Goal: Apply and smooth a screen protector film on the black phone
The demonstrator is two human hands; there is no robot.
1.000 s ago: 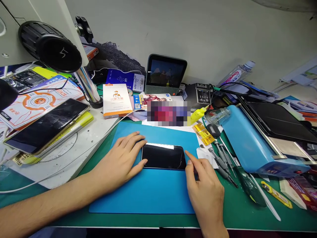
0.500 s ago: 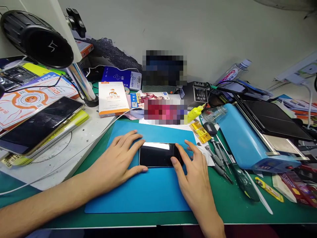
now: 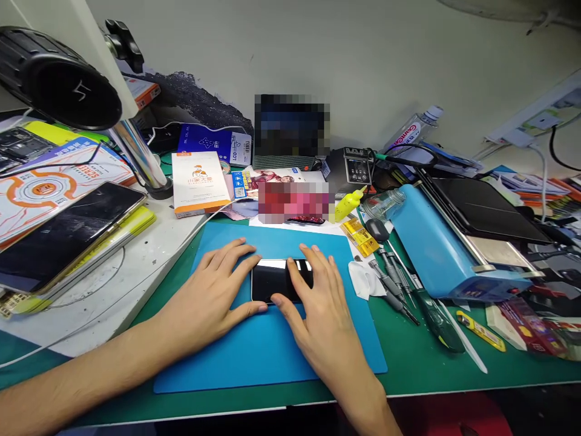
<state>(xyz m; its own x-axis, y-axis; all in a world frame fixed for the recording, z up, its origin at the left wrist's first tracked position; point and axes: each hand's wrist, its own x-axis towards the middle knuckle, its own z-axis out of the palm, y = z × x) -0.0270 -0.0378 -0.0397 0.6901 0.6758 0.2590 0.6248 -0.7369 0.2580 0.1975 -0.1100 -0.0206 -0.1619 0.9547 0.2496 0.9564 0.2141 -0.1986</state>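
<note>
A smartphone (image 3: 269,281) with a dark, glossy screen lies face up and lengthwise on a blue mat (image 3: 254,357). Its left end is between the thumb and index finger of my left hand (image 3: 211,290), the thumb at the near edge and the index fingertip at the far corner. My right hand (image 3: 322,312) spans the phone from near edge to far edge with thumb and index finger, and its other fingers stretch over the right end. That end is partly hidden under the right hand.
Right of the mat lie a white cloth (image 3: 363,281), several screwdrivers (image 3: 394,287), a yellow cutter (image 3: 481,331) and a blue machine (image 3: 426,248). Behind stand a yellow bottle (image 3: 348,204) and a white box (image 3: 200,184). A microscope-like stand (image 3: 157,163) and another phone (image 3: 68,233) occupy the left.
My right hand has moved left along the phone, from its right end toward the middle, uncovering the white cloth. My left hand keeps its place at the left end. The view has shifted slightly.
</note>
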